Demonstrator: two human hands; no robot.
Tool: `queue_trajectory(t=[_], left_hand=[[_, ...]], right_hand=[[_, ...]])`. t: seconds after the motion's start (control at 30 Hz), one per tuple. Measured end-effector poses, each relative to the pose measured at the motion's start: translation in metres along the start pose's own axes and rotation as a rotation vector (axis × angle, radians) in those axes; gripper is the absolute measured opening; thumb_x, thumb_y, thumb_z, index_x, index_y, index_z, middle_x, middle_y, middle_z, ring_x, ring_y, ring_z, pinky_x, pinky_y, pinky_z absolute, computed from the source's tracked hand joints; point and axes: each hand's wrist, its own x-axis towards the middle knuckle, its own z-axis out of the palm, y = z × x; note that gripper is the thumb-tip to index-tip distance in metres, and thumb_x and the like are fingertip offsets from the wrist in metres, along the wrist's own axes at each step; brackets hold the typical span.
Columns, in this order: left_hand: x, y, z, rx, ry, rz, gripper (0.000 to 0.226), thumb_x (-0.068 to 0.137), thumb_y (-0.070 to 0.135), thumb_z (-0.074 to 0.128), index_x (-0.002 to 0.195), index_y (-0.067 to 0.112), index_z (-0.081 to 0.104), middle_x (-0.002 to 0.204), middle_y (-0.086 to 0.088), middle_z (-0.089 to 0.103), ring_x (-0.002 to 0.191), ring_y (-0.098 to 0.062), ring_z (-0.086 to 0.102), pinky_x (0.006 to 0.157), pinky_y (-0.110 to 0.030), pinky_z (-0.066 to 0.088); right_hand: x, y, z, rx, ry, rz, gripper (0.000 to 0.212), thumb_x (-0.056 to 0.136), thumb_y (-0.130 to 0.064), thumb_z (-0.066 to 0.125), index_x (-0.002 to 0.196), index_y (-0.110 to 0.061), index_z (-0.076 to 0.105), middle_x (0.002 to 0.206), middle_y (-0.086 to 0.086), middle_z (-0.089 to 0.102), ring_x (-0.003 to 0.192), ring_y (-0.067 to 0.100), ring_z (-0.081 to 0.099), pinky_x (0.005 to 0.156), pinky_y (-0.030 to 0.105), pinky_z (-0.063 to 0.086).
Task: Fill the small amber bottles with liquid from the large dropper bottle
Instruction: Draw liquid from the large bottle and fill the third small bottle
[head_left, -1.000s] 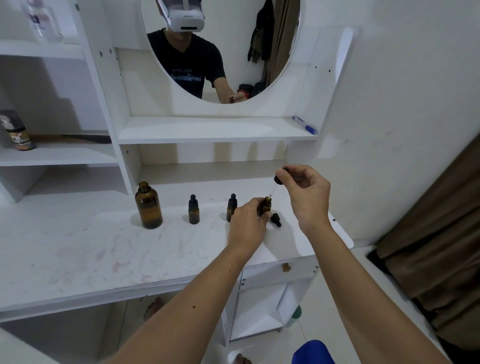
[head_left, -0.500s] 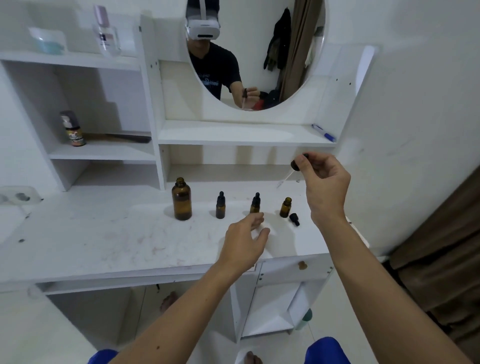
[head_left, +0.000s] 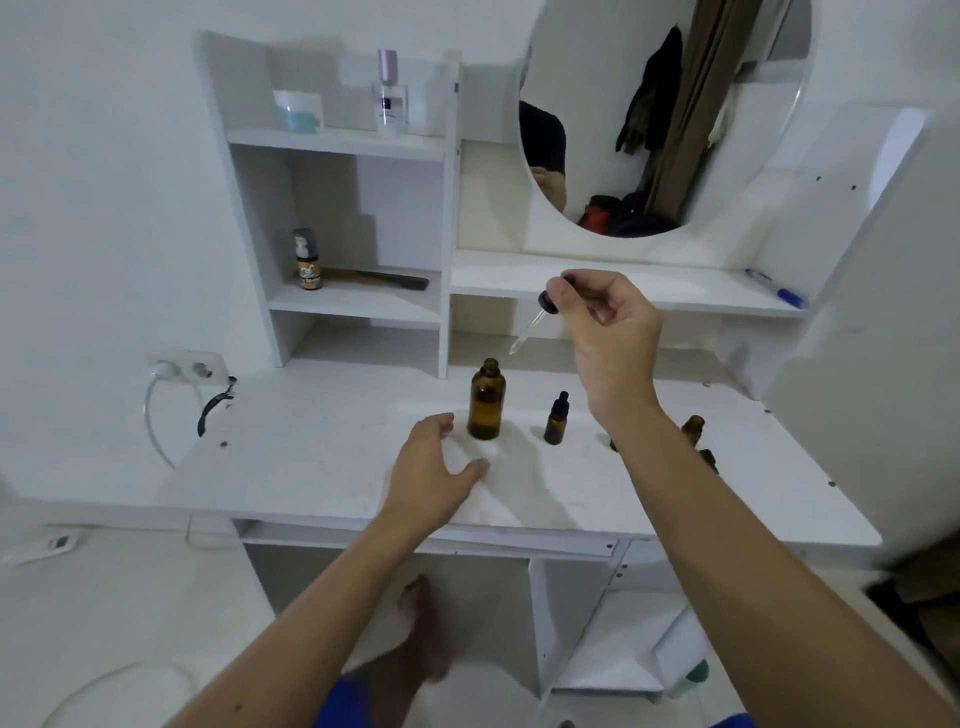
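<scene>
The large amber bottle (head_left: 487, 399) stands uncapped on the white vanity top (head_left: 322, 457). My right hand (head_left: 605, 338) pinches the black-bulbed glass dropper (head_left: 535, 321), whose tip hangs just above and right of the bottle's mouth. My left hand (head_left: 434, 475) hovers open, fingers spread, just left and in front of the bottle. A capped small amber bottle (head_left: 557, 420) stands to the right. Another small bottle (head_left: 692, 427), uncapped, peeks out behind my right forearm, with its loose black cap (head_left: 709, 460) beside it. A third small bottle is mostly hidden by the arm.
White shelves behind hold a spray bottle (head_left: 307, 260), a comb (head_left: 382, 280), a jar (head_left: 297, 110) and a clear bottle (head_left: 389, 96). A round mirror (head_left: 660, 114) hangs above a ledge with a blue pen (head_left: 776, 289). A wall socket (head_left: 189, 367) with cables sits at left.
My left hand let go of the small bottle at the right and moved left toward the large bottle. My right hand carried the dropper left, over the large bottle. The camera turned left.
</scene>
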Motion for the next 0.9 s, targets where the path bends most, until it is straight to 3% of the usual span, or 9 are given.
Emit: queue_trajectory(t=[0.13, 0.33, 0.53, 0.9], left_hand=[[0.02, -0.002, 0.001, -0.093, -0.032, -0.024, 0.083, 0.081, 0.038, 0.087, 0.15, 0.019, 0.046, 0.146, 0.003, 0.057, 0.13, -0.014, 0.054, 0.105, -0.024, 0.04], [0.042, 0.005, 0.004, -0.26, -0.059, -0.052, 0.078, 0.078, 0.032, 0.09, 0.145, 0.016, 0.053, 0.143, 0.0, 0.062, 0.132, -0.018, 0.056, 0.116, -0.038, 0.044], [0.047, 0.007, 0.008, -0.245, -0.056, -0.035, 0.055, 0.085, 0.023, 0.085, 0.134, 0.015, 0.061, 0.131, -0.001, 0.069, 0.121, -0.02, 0.063, 0.109, -0.033, 0.048], [0.049, 0.004, 0.012, -0.223, -0.03, -0.009, 0.052, 0.085, 0.021, 0.085, 0.132, 0.014, 0.063, 0.124, 0.0, 0.072, 0.113, -0.019, 0.065, 0.104, -0.032, 0.052]], right_hand=[[0.001, 0.008, 0.018, -0.005, -0.013, 0.025, 0.017, 0.092, -0.008, 0.081, 0.107, -0.004, 0.076, 0.1, 0.011, 0.079, 0.095, 0.021, 0.079, 0.09, 0.025, 0.061], [0.002, 0.022, 0.026, -0.051, -0.04, 0.025, 0.016, 0.092, -0.006, 0.081, 0.106, -0.004, 0.076, 0.096, 0.004, 0.079, 0.09, 0.009, 0.077, 0.086, 0.019, 0.06], [0.002, 0.037, 0.029, -0.09, -0.07, 0.06, 0.015, 0.092, -0.01, 0.082, 0.105, -0.006, 0.077, 0.093, -0.002, 0.079, 0.09, 0.011, 0.078, 0.087, 0.02, 0.06], [-0.003, 0.058, 0.034, -0.25, -0.176, 0.216, 0.007, 0.092, -0.018, 0.083, 0.097, -0.023, 0.081, 0.089, -0.01, 0.081, 0.087, 0.001, 0.077, 0.08, 0.012, 0.057]])
